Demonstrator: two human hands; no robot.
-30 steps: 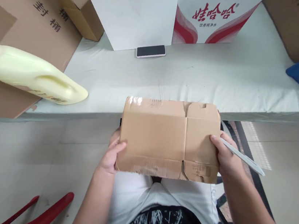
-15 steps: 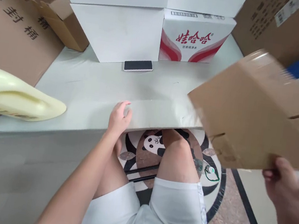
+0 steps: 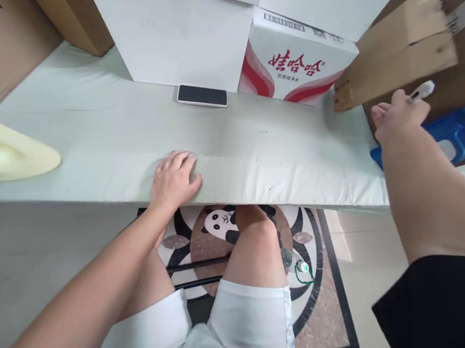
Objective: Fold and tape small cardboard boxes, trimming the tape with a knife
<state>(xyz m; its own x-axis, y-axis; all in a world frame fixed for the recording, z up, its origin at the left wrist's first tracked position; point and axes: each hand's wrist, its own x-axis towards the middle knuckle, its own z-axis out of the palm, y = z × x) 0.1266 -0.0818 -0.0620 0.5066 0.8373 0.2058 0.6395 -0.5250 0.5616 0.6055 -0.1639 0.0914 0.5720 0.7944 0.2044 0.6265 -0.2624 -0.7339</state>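
Observation:
My left hand rests palm down on the table's front edge, its fingers loosely spread and holding nothing. At the back right, my right hand is closed around a slim white pen-shaped tool, whose end sticks out above the thumb side; its exact kind is unclear. Just beyond that hand, a brown cardboard box stands beside the white carton. The fingers are close to its lower edge, and I cannot tell whether they touch. A blue packet lies partly behind my right forearm.
A pale green cloth covers the table. Along the back stand a white carton with red print and plain white boxes, with a phone before them. A pale yellow object is at left. Below, a bottle is on the floor.
My right hand has carried the cardboard box from the front right to the back right, where it now stands out of my grip. My left hand has settled flat on the table edge.

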